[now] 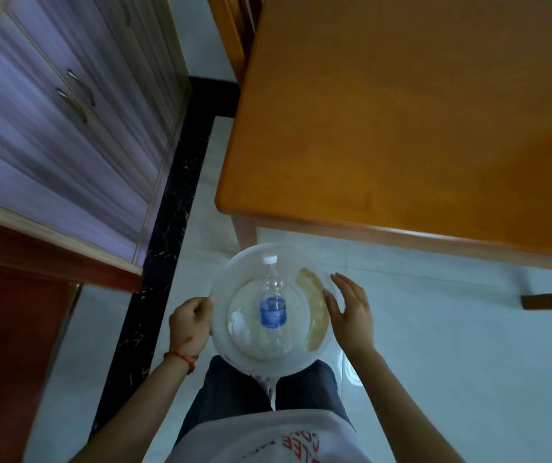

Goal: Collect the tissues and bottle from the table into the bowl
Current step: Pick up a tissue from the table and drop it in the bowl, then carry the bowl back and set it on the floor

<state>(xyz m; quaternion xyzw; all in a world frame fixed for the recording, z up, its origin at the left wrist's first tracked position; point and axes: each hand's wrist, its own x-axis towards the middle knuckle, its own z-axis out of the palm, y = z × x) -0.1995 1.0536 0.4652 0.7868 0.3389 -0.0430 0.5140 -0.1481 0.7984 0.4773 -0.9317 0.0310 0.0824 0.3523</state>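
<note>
The left hand has its grip closed on the bowl at its left rim; the right hand, fingers spread, touches the right rim. The bottle and tissues lie inside, between the hands, near the desk.

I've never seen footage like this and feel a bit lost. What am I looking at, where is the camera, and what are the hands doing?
There is no machine here: a person wears a wide-angle camera on the head, looking down at their own arms, so the picture bends at the edges. The left hand grips the rim of a white bowl; the right hand rests open against the other side. In the bowl lie a clear bottle with a blue label and white cap, and crumpled tissues. The bowl is held above a pale tiled floor, beside a wooden table. A cabinet stands to the left.
</note>
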